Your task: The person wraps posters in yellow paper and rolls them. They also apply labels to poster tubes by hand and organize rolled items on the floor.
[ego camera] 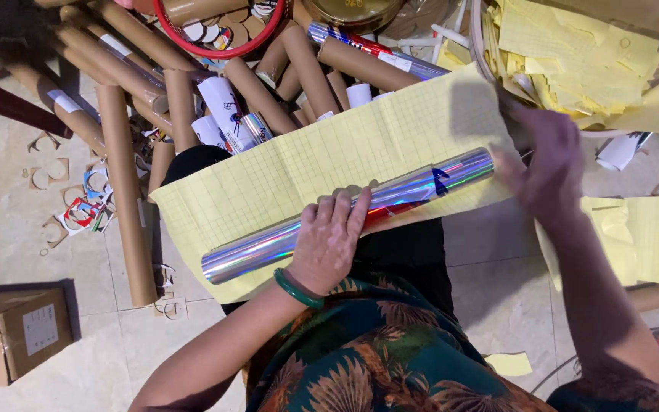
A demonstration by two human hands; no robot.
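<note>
A shiny holographic foil roll [421, 187] lies across a yellow gridded paper sheet [291, 172] spread over my lap. My left hand [332, 240], with a green bangle at the wrist, presses flat on the middle of the roll. My right hand [547, 164] is blurred at the sheet's right edge, just beyond the roll's right end, fingers curled on the paper's edge; whether it grips the paper is unclear.
Several brown cardboard tubes [125, 191] are piled at the upper left with a red hoop [219, 49]. A heap of yellow paper scraps [573, 61] fills a container at upper right. A cardboard box [13, 332] sits lower left on the tiled floor.
</note>
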